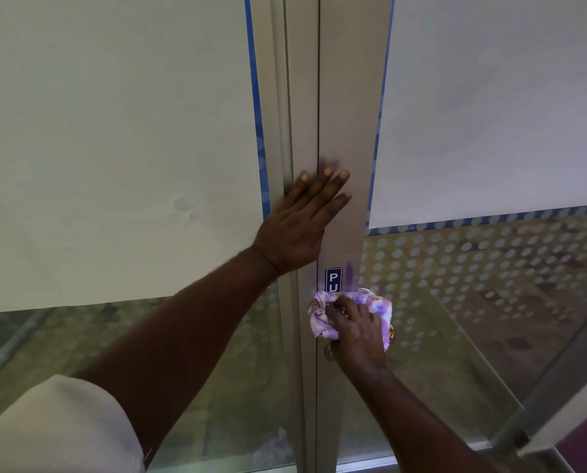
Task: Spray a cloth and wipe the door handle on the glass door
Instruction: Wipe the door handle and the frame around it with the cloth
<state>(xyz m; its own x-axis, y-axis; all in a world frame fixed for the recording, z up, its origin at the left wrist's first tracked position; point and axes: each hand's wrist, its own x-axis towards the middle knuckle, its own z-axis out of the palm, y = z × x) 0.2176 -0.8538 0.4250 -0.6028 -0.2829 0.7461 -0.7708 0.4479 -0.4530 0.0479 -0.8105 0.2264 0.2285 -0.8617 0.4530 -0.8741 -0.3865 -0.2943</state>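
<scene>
My right hand (355, 331) grips a pink and purple patterned cloth (321, 319) and presses it over the door handle (392, 332) on the metal door frame (345, 131). Only a small brass bit of the handle shows at the cloth's right edge; the rest is hidden under cloth and hand. My left hand (305, 220) lies flat, fingers spread, on the frame above, across the seam between the two doors. It holds nothing. No spray bottle is in view.
A blue sign (333, 278) lettered "PU" sits on the frame just above the cloth. White sheets (114, 131) cover the upper glass of both doors. The lower glass (473, 268) on the right carries a dotted frosted pattern.
</scene>
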